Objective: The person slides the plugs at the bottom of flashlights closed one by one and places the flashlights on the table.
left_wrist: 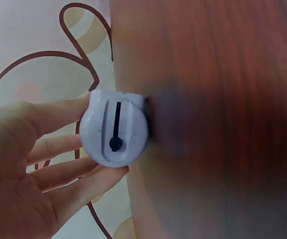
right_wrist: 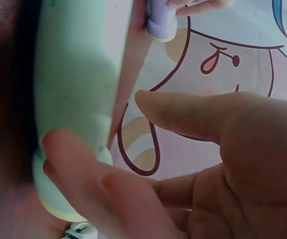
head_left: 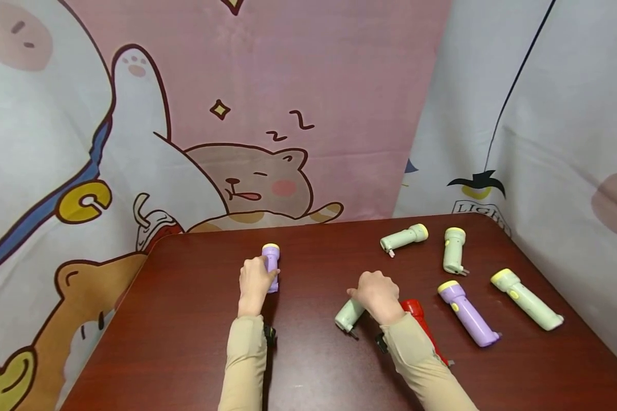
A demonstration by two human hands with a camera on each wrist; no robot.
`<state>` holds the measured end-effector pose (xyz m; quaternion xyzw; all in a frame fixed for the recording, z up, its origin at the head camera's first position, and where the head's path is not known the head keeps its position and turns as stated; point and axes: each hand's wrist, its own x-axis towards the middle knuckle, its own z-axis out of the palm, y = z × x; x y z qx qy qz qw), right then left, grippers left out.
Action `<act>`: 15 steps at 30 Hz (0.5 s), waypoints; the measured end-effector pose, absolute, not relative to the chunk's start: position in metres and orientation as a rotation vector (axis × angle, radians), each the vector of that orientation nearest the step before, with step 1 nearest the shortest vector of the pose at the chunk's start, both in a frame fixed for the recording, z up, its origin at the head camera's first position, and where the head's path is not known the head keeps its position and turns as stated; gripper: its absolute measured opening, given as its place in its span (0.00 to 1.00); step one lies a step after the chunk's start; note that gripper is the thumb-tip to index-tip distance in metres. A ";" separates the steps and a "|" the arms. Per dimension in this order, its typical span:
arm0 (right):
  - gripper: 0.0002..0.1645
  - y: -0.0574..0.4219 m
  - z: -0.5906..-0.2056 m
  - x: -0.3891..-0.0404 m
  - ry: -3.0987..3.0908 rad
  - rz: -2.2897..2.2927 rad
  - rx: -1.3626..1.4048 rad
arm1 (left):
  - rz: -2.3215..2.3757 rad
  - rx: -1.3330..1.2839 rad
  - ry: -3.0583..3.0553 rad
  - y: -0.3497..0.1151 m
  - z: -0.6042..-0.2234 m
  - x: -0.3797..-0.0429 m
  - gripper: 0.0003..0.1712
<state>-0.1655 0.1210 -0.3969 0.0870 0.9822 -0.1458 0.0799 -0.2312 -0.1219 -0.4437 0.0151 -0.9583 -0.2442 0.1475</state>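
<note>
My left hand (head_left: pixel 255 281) holds a purple flashlight (head_left: pixel 271 258) with a yellow rim, left of the table's middle. In the left wrist view the thumb is on one side of the flashlight (left_wrist: pixel 114 129), whose rounded end faces the camera, and the fingers are on the other. At centre right my right hand (head_left: pixel 377 294) is over a pale green flashlight (head_left: pixel 349 315), hiding its head end. The right wrist view shows fingertips (right_wrist: pixel 66 149) at the green flashlight (right_wrist: pixel 78 74), while the thumb stands apart from it.
Beside the right forearm lies a red flashlight (head_left: pixel 413 309), partly covered. Farther right are another purple flashlight (head_left: pixel 470 315) and a green flashlight (head_left: pixel 531 302). Two more green flashlights, one tilted sideways (head_left: pixel 403 237) and one lengthwise (head_left: pixel 453 251), lie toward the back. A printed cloth (head_left: pixel 339 85) hangs behind the table (head_left: pixel 185 331).
</note>
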 end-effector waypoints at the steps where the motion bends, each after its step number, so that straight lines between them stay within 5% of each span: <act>1: 0.24 0.121 -0.399 -0.165 2.943 -0.442 0.267 | -0.702 0.039 -2.756 -0.122 -0.444 -0.231 0.15; 15: 0.23 0.115 -0.405 -0.165 2.967 -0.446 0.301 | -0.661 0.025 -2.756 -0.123 -0.446 -0.231 0.13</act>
